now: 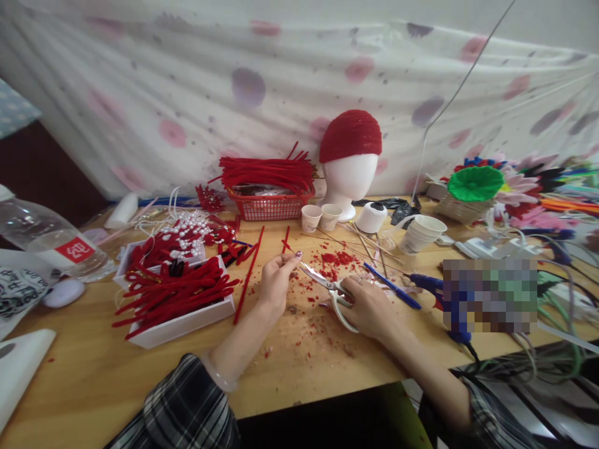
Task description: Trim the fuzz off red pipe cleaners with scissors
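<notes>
Near the middle of the table, my left hand [275, 280] pinches what looks like a thin red pipe cleaner [289, 246] between thumb and fingertips. My right hand [369, 305] is closed around the white handles of a pair of scissors [322, 279]. The blade tips point left and touch or nearly touch the left fingertips; exactly what lies between them is too small to make out. Red fuzz clippings [336, 263] are scattered beyond and below the blades. A long red pipe cleaner [249, 274] lies left of my left hand.
White boxes [187, 325] of red stems and a water bottle [51, 237] stand left. Behind are a red basket [271, 206], a foam head [350, 174] and paper cups [311, 218]. A blue pen [393, 285], glue gun [428, 284] and cables are on the right.
</notes>
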Motion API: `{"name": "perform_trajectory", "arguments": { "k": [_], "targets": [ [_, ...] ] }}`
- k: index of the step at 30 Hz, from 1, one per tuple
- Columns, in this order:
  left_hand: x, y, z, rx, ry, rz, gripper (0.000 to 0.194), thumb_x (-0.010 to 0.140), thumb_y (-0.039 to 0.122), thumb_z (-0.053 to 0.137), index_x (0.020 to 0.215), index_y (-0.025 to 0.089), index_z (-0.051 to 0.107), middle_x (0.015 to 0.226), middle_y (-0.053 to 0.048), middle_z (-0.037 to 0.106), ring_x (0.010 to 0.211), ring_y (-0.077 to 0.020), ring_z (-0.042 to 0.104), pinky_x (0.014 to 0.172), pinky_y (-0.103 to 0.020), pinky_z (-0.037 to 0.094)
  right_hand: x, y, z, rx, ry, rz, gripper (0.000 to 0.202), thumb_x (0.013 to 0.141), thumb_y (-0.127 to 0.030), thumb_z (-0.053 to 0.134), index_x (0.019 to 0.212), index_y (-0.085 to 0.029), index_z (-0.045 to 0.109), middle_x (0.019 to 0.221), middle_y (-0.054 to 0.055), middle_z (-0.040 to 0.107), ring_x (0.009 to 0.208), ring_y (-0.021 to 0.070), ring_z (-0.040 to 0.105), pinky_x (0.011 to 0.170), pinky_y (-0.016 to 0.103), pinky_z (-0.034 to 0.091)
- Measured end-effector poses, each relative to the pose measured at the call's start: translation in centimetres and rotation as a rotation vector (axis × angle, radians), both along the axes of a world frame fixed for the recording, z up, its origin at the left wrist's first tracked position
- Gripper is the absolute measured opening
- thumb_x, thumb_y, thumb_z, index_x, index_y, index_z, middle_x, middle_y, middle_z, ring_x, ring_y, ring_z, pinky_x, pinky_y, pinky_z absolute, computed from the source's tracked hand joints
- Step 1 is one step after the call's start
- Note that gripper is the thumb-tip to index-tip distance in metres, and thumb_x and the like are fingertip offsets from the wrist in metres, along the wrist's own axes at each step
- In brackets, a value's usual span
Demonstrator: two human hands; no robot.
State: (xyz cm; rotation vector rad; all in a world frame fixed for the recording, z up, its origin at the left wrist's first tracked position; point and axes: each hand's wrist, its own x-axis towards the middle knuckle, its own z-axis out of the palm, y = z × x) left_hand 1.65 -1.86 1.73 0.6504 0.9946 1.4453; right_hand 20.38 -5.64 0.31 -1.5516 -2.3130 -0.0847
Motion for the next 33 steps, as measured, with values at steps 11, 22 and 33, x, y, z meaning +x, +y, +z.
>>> {"name": "perform_trajectory", "arguments": {
  "k": [11, 22, 33],
  "targets": [
    [-0.1, 0.0, 0.0, 0.003, -0.012, 0.007, 0.02, 0.053, 0.026, 0.077, 0.06, 0.014, 0.062, 0.061, 0.002, 0.057, 0.058, -0.0077, 0.049, 0.056, -0.02, 0.037, 0.0, 0.0, -0.1, -0.014, 0.005, -0.008, 0.015, 0.08, -0.025, 0.051, 0.066, -0.021, 0.046, 0.061, 0.001, 0.052, 0.058, 0.0139, 0.044, 0.055, 0.026, 0.027],
    [-0.1, 0.0, -0.1, -0.009, -0.032, 0.009, 0.022, 0.053, 0.027, 0.078, 0.063, 0.014, 0.063, 0.063, 0.002, 0.057, 0.058, -0.0075, 0.05, 0.054, -0.019, 0.039, 0.1, 0.0, -0.1, -0.008, 0.059, -0.024, 0.022, 0.079, -0.032, 0.055, 0.063, -0.021, 0.045, 0.057, 0.0, 0.049, 0.054, 0.0134, 0.043, 0.053, 0.025, 0.024],
    [-0.4, 0.4, -0.2, 0.031, -0.113, -0.02, 0.023, 0.057, 0.023, 0.077, 0.067, 0.016, 0.057, 0.053, 0.007, 0.055, 0.043, -0.0035, 0.045, 0.042, -0.014, 0.034, 1.2, 0.3, 1.4, -0.051, 0.359, -0.063, 0.031, 0.077, -0.041, 0.06, 0.066, -0.022, 0.038, 0.06, -0.003, 0.046, 0.054, 0.0108, 0.041, 0.051, 0.024, 0.03]
  ]
}}
